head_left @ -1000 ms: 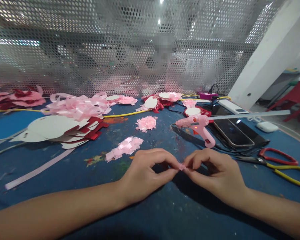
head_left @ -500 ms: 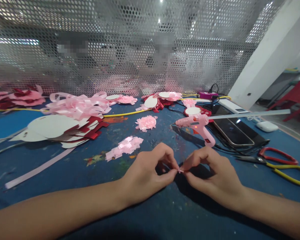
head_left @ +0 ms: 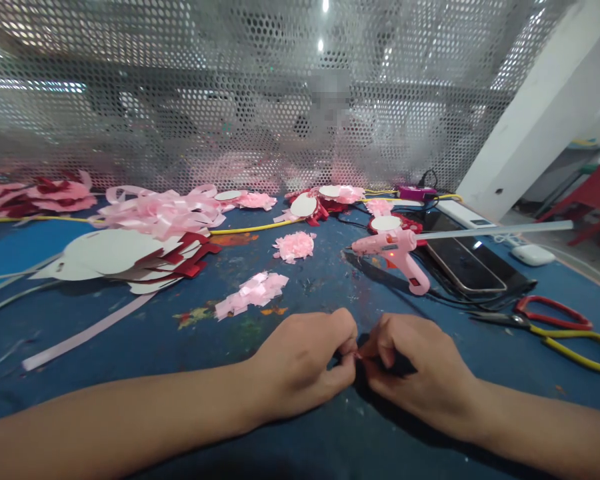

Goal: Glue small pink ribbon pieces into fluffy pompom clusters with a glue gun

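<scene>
Fingertip to fingertip, my left hand [head_left: 307,363] and my right hand [head_left: 420,373] pinch a tiny pink ribbon piece [head_left: 357,356] low over the blue table. Most of that piece is hidden by the fingers. Beyond my left hand lies a loose pile of short pink ribbon pieces [head_left: 253,293], and behind it a rounder pink cluster [head_left: 295,247]. A pink glue gun [head_left: 393,252] with a long clear stick rests on the table beyond my right hand. Red-and-yellow scissors [head_left: 555,327] lie to the right.
White cut-outs with red edges [head_left: 113,253] and a heap of pink ribbon [head_left: 165,210] are at the left. A black phone [head_left: 463,260] and a white case [head_left: 533,255] lie at the right. A perforated metal screen [head_left: 260,100] stands behind the blue table [head_left: 300,447].
Both hands have moved slightly down and toward me, and their fingers are curled more closely around the tiny pink piece. The view has shifted a little.
</scene>
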A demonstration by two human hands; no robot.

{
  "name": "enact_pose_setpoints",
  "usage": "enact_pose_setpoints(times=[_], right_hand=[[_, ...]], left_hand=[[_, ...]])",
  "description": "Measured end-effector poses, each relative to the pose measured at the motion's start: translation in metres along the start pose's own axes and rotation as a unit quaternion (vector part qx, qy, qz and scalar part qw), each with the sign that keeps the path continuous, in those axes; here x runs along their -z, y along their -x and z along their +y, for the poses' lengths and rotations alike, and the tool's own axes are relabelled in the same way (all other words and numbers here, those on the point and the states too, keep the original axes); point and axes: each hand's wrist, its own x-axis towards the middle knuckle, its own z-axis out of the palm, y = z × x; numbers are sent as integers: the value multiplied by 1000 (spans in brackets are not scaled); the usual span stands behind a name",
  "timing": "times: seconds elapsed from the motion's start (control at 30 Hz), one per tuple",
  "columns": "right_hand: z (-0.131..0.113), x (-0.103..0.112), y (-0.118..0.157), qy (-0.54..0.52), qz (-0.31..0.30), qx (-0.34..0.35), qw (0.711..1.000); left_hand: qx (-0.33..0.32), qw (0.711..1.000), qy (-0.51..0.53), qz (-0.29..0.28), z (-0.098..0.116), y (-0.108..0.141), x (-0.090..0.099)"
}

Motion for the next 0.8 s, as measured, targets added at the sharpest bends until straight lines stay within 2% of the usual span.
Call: enact_pose_setpoints(times=[0.23,0.37,0.6,0.8], right_hand=[[3,-1,7,99,-7,92,991],[1,3,6,134,-22,145,980],[-2,5,2,138,-5,153,979],[-3,6,2,119,-31,145,982]], left_hand=[[-83,984,-155,-33,0,1,-1],[-142,967,-213,-19,-4,4,-6],[-215,945,-245,3,-9,6,-11],[-253,939,-234,26,3,5,-2]])
